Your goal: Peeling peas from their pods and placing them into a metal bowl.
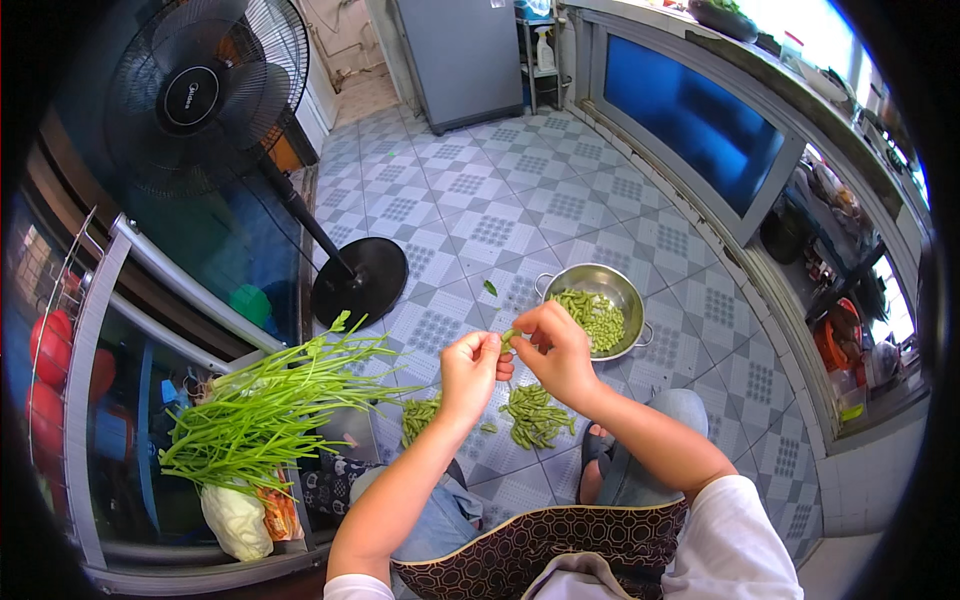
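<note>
My left hand (474, 367) and my right hand (553, 346) meet in the middle of the view, with a green bean pod (510, 339) pinched between their fingertips. Just beyond my right hand stands a steel colander or basin (634, 300) with two handles, holding shorter green pieces (600, 322) and some pods. On the tiled floor below my hands lies a pile of green pods (536, 420). A second pile of pods (417, 417) is partly hidden by my left forearm. A lone pod (488, 428) rests between the piles.
Long green leafy stalks (285, 405), a cabbage (236, 521) and an orange packet (280, 510) rest on a glass-topped frame at the left. A black standing fan (360, 281) is ahead left. A grey refrigerator (465, 60) stands at the back; a counter (675, 30) runs along the right.
</note>
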Motion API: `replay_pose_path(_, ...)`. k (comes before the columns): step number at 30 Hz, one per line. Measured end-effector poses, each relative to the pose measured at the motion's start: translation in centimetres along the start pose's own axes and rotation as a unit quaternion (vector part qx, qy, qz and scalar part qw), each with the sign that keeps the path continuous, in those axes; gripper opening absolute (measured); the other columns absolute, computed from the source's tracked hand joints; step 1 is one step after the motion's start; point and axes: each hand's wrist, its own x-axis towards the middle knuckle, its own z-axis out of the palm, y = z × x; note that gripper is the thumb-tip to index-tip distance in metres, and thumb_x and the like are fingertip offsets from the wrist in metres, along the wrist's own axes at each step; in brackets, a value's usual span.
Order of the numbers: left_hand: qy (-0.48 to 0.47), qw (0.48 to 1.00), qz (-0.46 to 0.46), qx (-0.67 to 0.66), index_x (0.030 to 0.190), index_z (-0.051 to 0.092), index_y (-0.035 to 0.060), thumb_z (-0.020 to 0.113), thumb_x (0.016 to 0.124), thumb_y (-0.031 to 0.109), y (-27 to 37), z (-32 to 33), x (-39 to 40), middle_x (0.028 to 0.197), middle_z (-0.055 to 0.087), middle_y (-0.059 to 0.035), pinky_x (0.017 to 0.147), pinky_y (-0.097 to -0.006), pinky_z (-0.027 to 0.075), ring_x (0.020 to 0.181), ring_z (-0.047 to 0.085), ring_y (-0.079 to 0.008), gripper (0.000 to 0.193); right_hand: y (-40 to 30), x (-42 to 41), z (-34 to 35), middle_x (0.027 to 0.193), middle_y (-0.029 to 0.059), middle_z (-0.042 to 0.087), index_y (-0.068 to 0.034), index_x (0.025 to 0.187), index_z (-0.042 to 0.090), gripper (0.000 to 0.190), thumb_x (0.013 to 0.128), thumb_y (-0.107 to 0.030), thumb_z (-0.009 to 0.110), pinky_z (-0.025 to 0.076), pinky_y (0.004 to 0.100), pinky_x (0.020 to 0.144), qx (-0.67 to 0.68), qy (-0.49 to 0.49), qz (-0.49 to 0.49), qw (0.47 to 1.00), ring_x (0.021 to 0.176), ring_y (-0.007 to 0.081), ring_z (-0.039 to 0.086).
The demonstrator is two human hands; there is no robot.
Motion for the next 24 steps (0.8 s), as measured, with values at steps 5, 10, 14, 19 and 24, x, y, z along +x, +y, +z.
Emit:
replay_pose_path(5,0.019,0.996,0.036,0.077,0.085,0.058,-0.0016,0.050,0.090,0.015,0.0,-0.1,-0.2,0.068,0.058,-0.0050,0.049,-0.0220,0.047,0.055,0.054,-0.0084,0.019,0.2,0.4,-0.7,0.076,0.0081,0.057,-0.004,0.088,0.063,0.016,0.072,-0.003,0.066,0.046,0.0282,0.055,-0.060,-0.081,-0.137,0.985,0.061,0.0193,0.058)
replay_pose_path(10,-0.024,0.951,0.172,0.254,0.086,0.058,0.0003,0.050,0.089,0.015,0.0,-0.8,-0.2,0.067,0.058,-0.0025,0.050,-0.0203,0.045,0.055,0.052,-0.0059,0.017,0.4,0.7,-1.0,0.076,0.0062,0.060,-0.001,0.091,0.062,0.015,0.078,-0.006,0.063,0.048,0.0268,0.056,0.087,-0.168,0.016,0.982,0.065,0.0155,0.060)
replay_pose_path(14,-0.043,0.973,0.134,0.182,0.088,0.058,0.0000,0.050,0.090,0.016,0.9,-0.1,-0.5,0.068,0.059,-0.0039,0.051,-0.0211,0.046,0.056,0.053,-0.0067,0.018,1.5,1.4,-1.2,0.073,0.0060,0.059,0.002,0.092,0.057,0.014,0.084,-0.009,0.053,0.049,0.0257,0.055,0.309,-0.165,0.221,0.910,0.061,0.0126,0.058)
replay_pose_path(19,-0.029,0.998,-0.048,-0.026,0.095,0.058,-0.0034,0.048,0.091,0.014,0.8,-0.3,0.1,0.079,0.061,-0.0091,0.060,-0.0252,0.052,0.065,0.058,-0.0111,0.021,1.6,1.8,-2.0,0.072,0.0074,0.056,0.000,0.085,0.052,0.010,0.082,-0.009,0.047,0.048,0.0285,0.051,0.461,-0.044,0.381,0.801,0.063,0.0137,0.055)
replay_pose_path(24,-0.031,0.999,-0.033,-0.013,0.103,0.057,-0.0045,0.048,0.090,0.010,0.2,-0.3,0.1,0.083,0.062,-0.0101,0.066,-0.0273,0.053,0.070,0.060,-0.0135,0.021,-0.2,0.8,-0.8,0.064,-0.0012,0.048,0.000,0.083,0.058,0.008,0.076,-0.005,0.060,0.036,0.0228,0.049,0.219,-0.110,0.151,0.958,0.054,0.0078,0.041)
